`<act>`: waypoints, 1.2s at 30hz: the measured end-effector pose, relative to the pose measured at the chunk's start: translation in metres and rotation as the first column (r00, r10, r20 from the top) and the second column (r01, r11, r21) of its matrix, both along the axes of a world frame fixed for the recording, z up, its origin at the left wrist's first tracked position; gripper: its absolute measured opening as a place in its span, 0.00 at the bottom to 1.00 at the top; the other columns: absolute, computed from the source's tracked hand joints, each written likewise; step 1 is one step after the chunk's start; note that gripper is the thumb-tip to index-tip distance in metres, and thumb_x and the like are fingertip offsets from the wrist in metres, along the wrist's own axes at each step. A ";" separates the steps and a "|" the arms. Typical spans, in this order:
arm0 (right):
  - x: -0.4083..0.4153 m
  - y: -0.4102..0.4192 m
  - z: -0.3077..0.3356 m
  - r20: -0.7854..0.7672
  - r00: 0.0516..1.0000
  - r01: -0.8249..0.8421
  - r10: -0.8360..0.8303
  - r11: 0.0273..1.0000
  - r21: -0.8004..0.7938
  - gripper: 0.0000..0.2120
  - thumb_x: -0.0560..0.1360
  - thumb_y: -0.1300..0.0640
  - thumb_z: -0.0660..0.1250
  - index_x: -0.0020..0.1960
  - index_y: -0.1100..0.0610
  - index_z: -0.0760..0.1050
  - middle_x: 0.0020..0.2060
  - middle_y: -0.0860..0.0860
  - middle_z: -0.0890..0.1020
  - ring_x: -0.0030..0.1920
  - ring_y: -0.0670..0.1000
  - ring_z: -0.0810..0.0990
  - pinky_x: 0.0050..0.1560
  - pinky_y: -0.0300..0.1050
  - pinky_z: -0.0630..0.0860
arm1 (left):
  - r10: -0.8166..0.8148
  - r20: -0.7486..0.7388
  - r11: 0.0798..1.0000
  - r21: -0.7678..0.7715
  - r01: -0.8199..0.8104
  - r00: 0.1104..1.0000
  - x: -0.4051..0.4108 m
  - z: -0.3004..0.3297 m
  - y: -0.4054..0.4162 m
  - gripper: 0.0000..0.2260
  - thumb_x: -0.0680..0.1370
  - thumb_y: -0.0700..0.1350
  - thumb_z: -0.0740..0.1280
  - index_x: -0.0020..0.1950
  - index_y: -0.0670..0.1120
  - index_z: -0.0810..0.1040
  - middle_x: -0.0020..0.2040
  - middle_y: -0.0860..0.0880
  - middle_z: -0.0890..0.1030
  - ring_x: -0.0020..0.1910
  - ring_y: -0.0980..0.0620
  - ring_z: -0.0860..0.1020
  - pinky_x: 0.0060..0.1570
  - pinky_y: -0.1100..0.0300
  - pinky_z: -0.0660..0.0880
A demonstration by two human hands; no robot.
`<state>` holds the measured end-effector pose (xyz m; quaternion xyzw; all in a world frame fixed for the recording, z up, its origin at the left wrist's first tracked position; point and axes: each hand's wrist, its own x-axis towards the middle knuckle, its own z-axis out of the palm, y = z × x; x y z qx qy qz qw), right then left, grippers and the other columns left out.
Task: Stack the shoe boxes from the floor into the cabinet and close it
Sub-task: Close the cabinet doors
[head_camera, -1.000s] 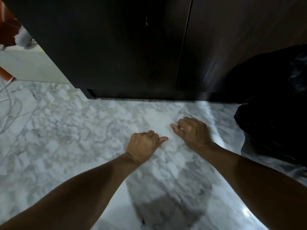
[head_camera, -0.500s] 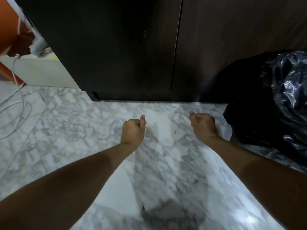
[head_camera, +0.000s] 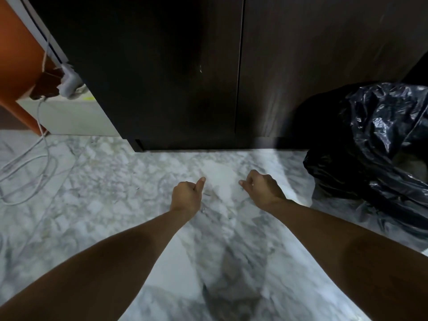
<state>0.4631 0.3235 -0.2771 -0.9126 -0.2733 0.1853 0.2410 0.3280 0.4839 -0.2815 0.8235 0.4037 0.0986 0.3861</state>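
A white cord [head_camera: 30,167] lies on the floor [head_camera: 104,193] at the left. The left hand [head_camera: 186,195] is a fist with the thumb up, holding nothing. The right hand [head_camera: 261,189] is curled too, holding nothing. The dark cabinet [head_camera: 185,72] behind has both doors closed. A black bag [head_camera: 375,144] sits at the right.

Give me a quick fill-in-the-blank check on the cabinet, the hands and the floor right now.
1. Both doors of the dark cabinet are ____.
2. The left hand and right hand hold ____.
3. The crumpled bag at the right is ____ in colour.
4. The floor has a ____ pattern.

Missing words: closed; nothing; black; marble
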 end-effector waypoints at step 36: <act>0.002 0.004 0.067 0.185 0.966 -0.161 0.180 0.980 -0.113 0.13 0.72 0.69 0.57 0.53 0.62 0.75 0.51 0.58 0.79 0.52 0.59 0.78 0.51 0.51 0.78 | -0.404 -0.208 0.783 0.425 0.455 0.891 -0.003 0.028 -0.011 0.16 0.82 0.51 0.57 0.51 0.37 0.72 0.49 0.38 0.79 0.47 0.36 0.78 0.44 0.48 0.71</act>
